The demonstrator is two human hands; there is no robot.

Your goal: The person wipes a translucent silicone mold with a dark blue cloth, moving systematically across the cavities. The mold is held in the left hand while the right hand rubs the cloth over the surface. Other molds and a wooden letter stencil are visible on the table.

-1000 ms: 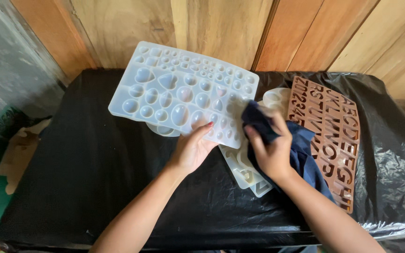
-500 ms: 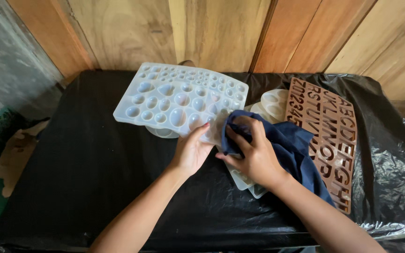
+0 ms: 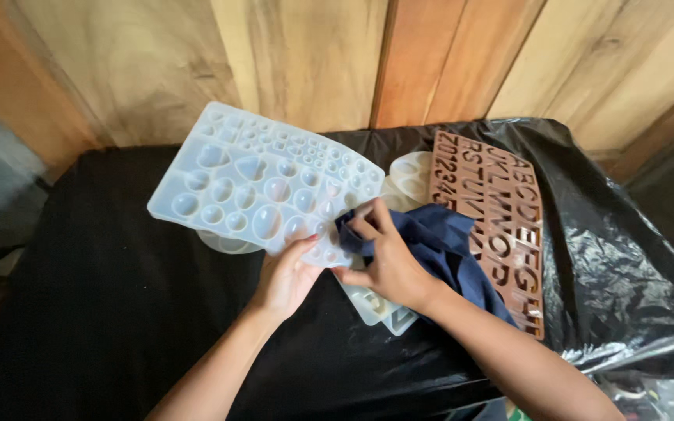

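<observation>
My left hand (image 3: 289,274) grips the near edge of a clear silicone mould sheet (image 3: 263,187) with several round, oval and heart-shaped cavities, holding it tilted above the table. My right hand (image 3: 388,257) holds a dark blue cloth (image 3: 450,245) bunched against the mould's right near corner. The cloth trails down over my right forearm. Under my hands lies another clear mould (image 3: 374,302), partly hidden.
A brown silicone mould (image 3: 501,222) with letter and number cavities lies to the right on the table covered in black plastic sheet (image 3: 95,312). More clear moulds (image 3: 406,178) sit behind the cloth. A wooden plank wall (image 3: 313,62) rises behind the table.
My right hand with the cloth has moved left along the mould's near edge. The mould sheet has shifted slightly in my left hand.
</observation>
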